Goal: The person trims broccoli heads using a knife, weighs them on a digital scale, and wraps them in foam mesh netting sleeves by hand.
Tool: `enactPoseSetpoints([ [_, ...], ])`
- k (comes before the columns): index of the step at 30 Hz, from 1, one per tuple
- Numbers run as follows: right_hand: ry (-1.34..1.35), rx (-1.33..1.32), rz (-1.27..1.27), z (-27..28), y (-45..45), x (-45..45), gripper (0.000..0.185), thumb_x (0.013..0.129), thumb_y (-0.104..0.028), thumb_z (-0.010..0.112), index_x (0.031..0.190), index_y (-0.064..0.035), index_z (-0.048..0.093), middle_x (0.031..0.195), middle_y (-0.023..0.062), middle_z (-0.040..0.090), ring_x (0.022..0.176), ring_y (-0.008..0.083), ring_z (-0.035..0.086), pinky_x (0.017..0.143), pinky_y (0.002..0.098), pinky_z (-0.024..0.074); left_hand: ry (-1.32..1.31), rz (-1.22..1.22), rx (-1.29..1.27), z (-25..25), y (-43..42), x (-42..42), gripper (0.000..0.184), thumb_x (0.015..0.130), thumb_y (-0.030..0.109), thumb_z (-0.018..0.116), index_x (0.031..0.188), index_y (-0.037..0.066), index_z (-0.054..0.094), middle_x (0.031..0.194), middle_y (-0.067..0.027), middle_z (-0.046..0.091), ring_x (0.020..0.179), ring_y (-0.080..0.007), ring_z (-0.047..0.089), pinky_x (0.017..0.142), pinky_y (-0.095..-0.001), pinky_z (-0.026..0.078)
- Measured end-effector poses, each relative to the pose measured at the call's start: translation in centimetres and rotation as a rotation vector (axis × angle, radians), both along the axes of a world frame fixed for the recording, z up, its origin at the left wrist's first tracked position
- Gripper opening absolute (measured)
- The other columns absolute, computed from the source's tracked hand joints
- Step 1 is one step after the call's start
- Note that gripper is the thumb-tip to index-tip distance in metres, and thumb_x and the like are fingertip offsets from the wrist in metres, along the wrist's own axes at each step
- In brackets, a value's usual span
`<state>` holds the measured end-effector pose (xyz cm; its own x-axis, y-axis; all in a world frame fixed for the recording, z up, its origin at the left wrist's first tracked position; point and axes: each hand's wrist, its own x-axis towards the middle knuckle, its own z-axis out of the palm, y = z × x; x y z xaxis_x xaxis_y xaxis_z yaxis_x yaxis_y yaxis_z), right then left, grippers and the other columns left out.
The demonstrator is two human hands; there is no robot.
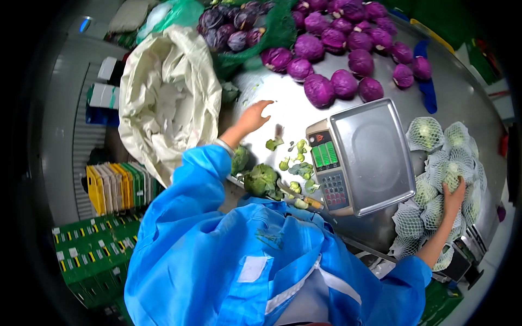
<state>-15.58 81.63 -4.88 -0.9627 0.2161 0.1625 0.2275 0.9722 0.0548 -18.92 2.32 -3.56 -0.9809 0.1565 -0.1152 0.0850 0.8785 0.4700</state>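
Note:
My left hand (254, 118) is over the metal table, its fingers apart and nothing in them, between a white woven sack (168, 103) and a digital scale (372, 157) with a bare tray. Below it on the table are broccoli scraps (299, 155) and a leafy green head (262, 180). On the right, my right hand (455, 195) rests on a pile of pale green vegetables in white foam nets (433, 211), its fingers around one netted vegetable (451, 173). Many purple cabbages (319, 91) lie beyond the scale.
A green mesh bag (280, 27) holds darker cabbages (237, 41) at the back. A blue strip (427, 89) lies by the purple cabbages. Green crates (95, 250) and upright yellow and white crates (111, 187) stand at the left.

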Motion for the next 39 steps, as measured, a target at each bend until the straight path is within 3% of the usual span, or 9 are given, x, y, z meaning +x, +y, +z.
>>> enactPoseSetpoints([
  [5,0.130,0.138,0.002,7.2,-12.0,0.3,0.067,0.084,-0.032,0.069,0.139,-0.0066,0.041,0.142,0.0222,0.040,0.126,0.0423,0.042,0.104,0.0501,0.0356,0.003,0.230,-0.889,0.9,-14.4,2.8,0.059,0.073,0.028,0.075,0.124,0.010,0.051,0.114,-0.0147,0.055,0.105,-0.0351,0.056,0.088,-0.0487,0.046],
  [9,0.121,-0.508,0.336,8.8,-28.9,4.3,0.047,0.084,-0.016,0.066,0.127,-0.0013,0.053,0.130,0.0189,0.053,0.121,0.0353,0.048,0.103,0.0441,0.0360,0.073,0.270,-0.814,3.2,-19.5,0.4,0.068,0.069,0.032,0.078,0.127,0.010,0.048,0.117,-0.0174,0.051,0.105,-0.0348,0.055,0.085,-0.0467,0.047],
  [12,-0.341,-0.875,0.637,9.6,-47.4,8.4,0.044,0.075,-0.010,0.070,0.118,-0.0061,0.058,0.120,0.0163,0.057,0.115,0.0340,0.052,0.100,0.0425,0.0399,0.301,-0.396,-0.700,1.7,-19.4,-2.6,0.074,0.072,0.027,0.075,0.136,0.011,0.043,0.117,-0.0157,0.051,0.105,-0.0337,0.054,0.084,-0.0445,0.047],
  [16,-0.400,-0.483,1.155,2.2,-64.3,13.2,0.054,0.068,-0.013,0.074,0.119,-0.0070,0.056,0.126,0.0167,0.051,0.116,0.0378,0.048,0.098,0.0466,0.0407,0.217,-0.207,-1.041,-4.5,-21.4,-6.2,0.090,0.061,0.028,0.082,0.140,0.018,0.039,0.120,-0.0149,0.050,0.105,-0.0335,0.052,0.087,-0.0444,0.044],
  [22,-0.503,-0.583,0.798,1.6,-68.4,12.2,0.067,0.063,-0.018,0.079,0.123,-0.0061,0.051,0.122,0.0178,0.052,0.113,0.0386,0.047,0.096,0.0471,0.0418,0.275,-0.192,-0.444,-3.1,-17.4,-4.7,0.058,0.055,0.043,0.079,0.103,0.014,0.065,0.084,-0.0135,0.062,0.087,-0.0322,0.060,0.080,-0.0463,0.045],
  [28,-0.366,-0.549,0.479,1.5,-68.1,6.8,0.069,0.071,-0.021,0.078,0.130,-0.0049,0.046,0.126,0.0172,0.052,0.116,0.0388,0.046,0.100,0.0444,0.0398,0.149,-0.309,0.115,-2.9,-9.0,2.5,0.074,0.063,0.043,0.080,0.127,0.012,0.057,0.105,-0.0195,0.061,0.097,-0.0363,0.057,0.083,-0.0444,0.048],
  [32,-0.456,-0.447,0.535,3.2,-67.7,5.3,0.065,0.077,-0.019,0.074,0.133,-0.0045,0.045,0.131,0.0166,0.049,0.120,0.0379,0.044,0.101,0.0439,0.0394,0.290,0.185,0.712,2.0,-19.6,1.0,0.035,0.080,0.020,0.071,0.111,0.006,0.061,0.099,-0.0104,0.066,0.083,-0.0241,0.063,0.076,-0.0335,0.051],
  [35,-0.250,-0.505,0.548,4.2,-68.7,4.8,0.054,0.080,-0.014,0.071,0.129,-0.0034,0.048,0.130,0.0169,0.052,0.119,0.0372,0.047,0.099,0.0434,0.0409,0.482,0.629,0.332,4.6,-34.5,-0.1,0.014,0.081,0.012,0.064,0.092,0.004,0.067,0.083,-0.0142,0.068,0.074,-0.0277,0.066,0.067,-0.0354,0.051],
  [39,-0.225,-0.657,0.655,6.6,-73.4,4.6,0.035,0.082,-0.007,0.066,0.115,-0.0006,0.056,0.119,0.0187,0.058,0.110,0.0381,0.053,0.095,0.0428,0.0429,0.198,0.343,-0.655,-3.9,-52.3,-0.2,0.056,0.081,0.001,0.055,0.134,0.017,0.049,0.135,-0.0216,0.046,0.120,-0.0356,0.051,0.095,-0.0423,0.047],
])
